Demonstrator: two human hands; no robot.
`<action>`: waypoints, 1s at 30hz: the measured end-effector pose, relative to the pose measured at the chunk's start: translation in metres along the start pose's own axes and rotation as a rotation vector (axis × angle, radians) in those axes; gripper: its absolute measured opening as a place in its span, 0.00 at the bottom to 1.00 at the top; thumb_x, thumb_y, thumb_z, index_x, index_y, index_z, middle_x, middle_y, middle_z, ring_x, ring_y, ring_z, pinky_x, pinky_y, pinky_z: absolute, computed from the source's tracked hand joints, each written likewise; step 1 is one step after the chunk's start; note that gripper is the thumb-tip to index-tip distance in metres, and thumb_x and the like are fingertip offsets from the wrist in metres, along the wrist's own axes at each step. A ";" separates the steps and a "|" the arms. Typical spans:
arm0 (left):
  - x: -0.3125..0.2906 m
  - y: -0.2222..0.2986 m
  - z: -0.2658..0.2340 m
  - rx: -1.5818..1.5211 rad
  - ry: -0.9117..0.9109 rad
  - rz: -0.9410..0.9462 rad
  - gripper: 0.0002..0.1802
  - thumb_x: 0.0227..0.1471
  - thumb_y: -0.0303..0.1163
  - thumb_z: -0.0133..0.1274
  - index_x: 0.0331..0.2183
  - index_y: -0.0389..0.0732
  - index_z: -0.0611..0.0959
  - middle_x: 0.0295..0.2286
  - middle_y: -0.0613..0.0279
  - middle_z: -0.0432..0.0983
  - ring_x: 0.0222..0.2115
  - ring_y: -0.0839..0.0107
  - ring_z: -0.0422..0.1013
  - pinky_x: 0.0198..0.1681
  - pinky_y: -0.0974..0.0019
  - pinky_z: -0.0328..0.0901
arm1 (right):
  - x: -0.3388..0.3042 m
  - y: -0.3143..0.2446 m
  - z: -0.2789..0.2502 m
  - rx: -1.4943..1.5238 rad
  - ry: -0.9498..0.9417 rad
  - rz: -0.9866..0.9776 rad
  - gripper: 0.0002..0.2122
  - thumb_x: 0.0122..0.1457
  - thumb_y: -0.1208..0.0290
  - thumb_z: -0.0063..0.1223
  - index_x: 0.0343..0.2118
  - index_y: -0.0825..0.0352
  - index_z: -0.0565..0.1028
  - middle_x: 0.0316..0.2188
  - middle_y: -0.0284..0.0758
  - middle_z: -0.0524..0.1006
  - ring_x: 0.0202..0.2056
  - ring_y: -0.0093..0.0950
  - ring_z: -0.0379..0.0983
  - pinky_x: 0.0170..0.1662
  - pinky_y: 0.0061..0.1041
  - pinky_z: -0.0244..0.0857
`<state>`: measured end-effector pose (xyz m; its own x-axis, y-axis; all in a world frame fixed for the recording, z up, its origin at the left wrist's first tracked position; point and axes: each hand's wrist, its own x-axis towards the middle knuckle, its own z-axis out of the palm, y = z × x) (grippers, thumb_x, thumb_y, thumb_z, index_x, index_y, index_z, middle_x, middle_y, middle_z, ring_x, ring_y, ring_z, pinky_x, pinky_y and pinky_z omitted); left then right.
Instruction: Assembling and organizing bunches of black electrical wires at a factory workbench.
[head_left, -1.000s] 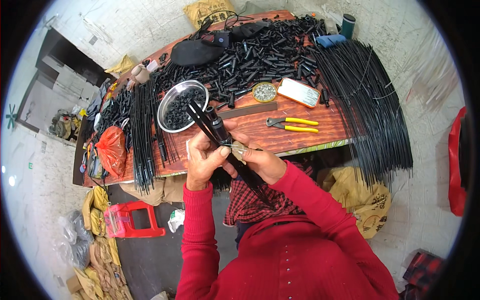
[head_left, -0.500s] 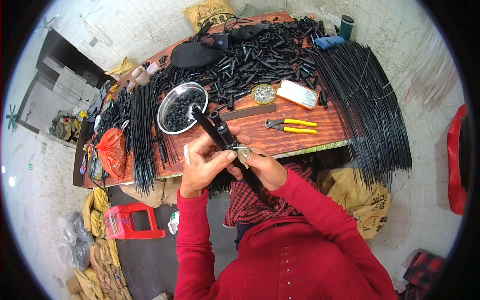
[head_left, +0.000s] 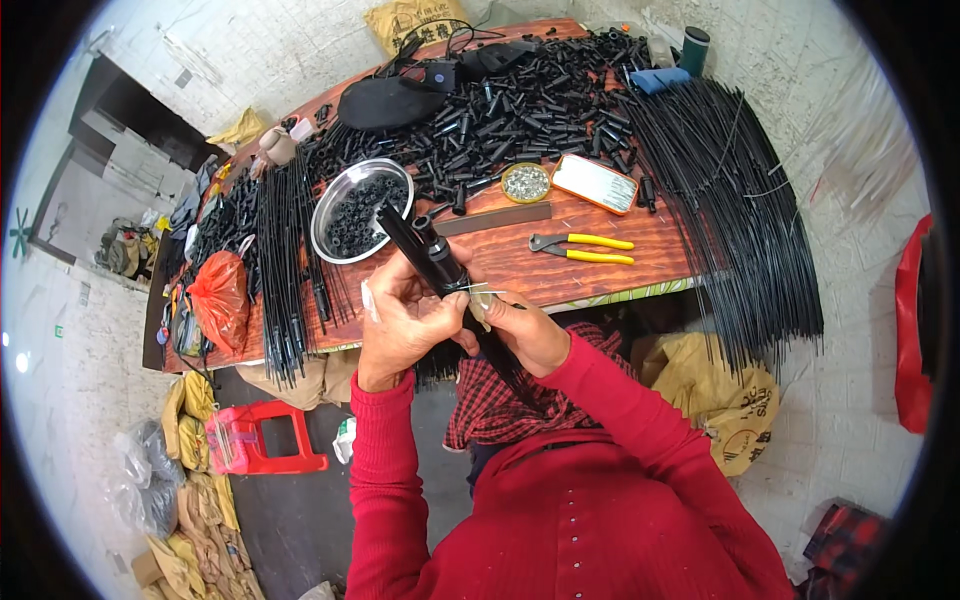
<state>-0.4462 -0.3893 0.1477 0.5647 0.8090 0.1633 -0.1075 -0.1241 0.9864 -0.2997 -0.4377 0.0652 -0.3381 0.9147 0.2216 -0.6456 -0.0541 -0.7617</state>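
The left hand [head_left: 412, 318] grip is closed around a black tube [head_left: 432, 246] and the black strips [head_left: 402, 236] beside it; both are held in front of the torso, at the near edge of the surface [head_left: 500, 252]. The right hand [head_left: 526, 332] grip appears pinched, thumb against forefinger, on a thin pale strand [head_left: 486, 290] at the tube's lower part.

Handling: hold tube and strips parallel in the left grip. Pinch the strand close to the tube and apply even tension, so that it lies flat across the strips. Support the trailing ends so that their weight does not twist the tube.

Pose: forearms rise from the lower edge and converge. The left thumb points inward, fingers partly hidden behind the tube. The right wrist bends inward, its thumb uppermost. The tube tilts up and to the left, open mouth away from the body.

Beyond the hands lie yellow-handled pliers [head_left: 598, 241], right, and a metal bowl [head_left: 321, 236], left. Farther back is a black pile [head_left: 520, 115].
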 end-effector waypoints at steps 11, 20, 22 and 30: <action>0.002 -0.007 0.003 -0.123 0.068 -0.042 0.21 0.48 0.17 0.56 0.46 0.29 0.72 0.35 0.53 0.76 0.25 0.65 0.77 0.21 0.63 0.77 | 0.001 0.006 -0.006 0.036 0.068 0.013 0.18 0.67 0.56 0.37 0.47 0.67 0.70 0.34 0.31 0.71 0.35 0.23 0.67 0.38 0.23 0.62; 0.008 -0.010 0.002 -0.092 0.022 -0.060 0.22 0.49 0.21 0.58 0.47 0.29 0.73 0.32 0.57 0.76 0.24 0.72 0.75 0.18 0.70 0.74 | 0.002 0.013 -0.012 -0.033 0.092 -0.045 0.19 0.68 0.56 0.36 0.48 0.68 0.69 0.34 0.30 0.71 0.34 0.22 0.67 0.38 0.22 0.61; 0.011 -0.010 0.006 -0.054 0.023 -0.013 0.22 0.50 0.26 0.59 0.46 0.29 0.72 0.34 0.56 0.75 0.22 0.69 0.75 0.18 0.72 0.71 | 0.002 0.011 -0.013 -0.041 0.098 -0.053 0.19 0.68 0.56 0.35 0.48 0.68 0.69 0.33 0.30 0.71 0.34 0.22 0.66 0.38 0.22 0.61; 0.019 -0.019 0.008 -0.022 -0.012 0.006 0.24 0.53 0.30 0.58 0.48 0.31 0.68 0.36 0.56 0.73 0.20 0.72 0.73 0.17 0.73 0.70 | 0.004 0.011 -0.021 -0.063 0.117 -0.051 0.20 0.69 0.54 0.35 0.46 0.68 0.70 0.32 0.30 0.70 0.34 0.22 0.66 0.39 0.22 0.60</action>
<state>-0.4269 -0.3761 0.1322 0.5736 0.8014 0.1692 -0.1283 -0.1161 0.9849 -0.2944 -0.4263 0.0448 -0.2216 0.9562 0.1915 -0.6147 0.0155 -0.7886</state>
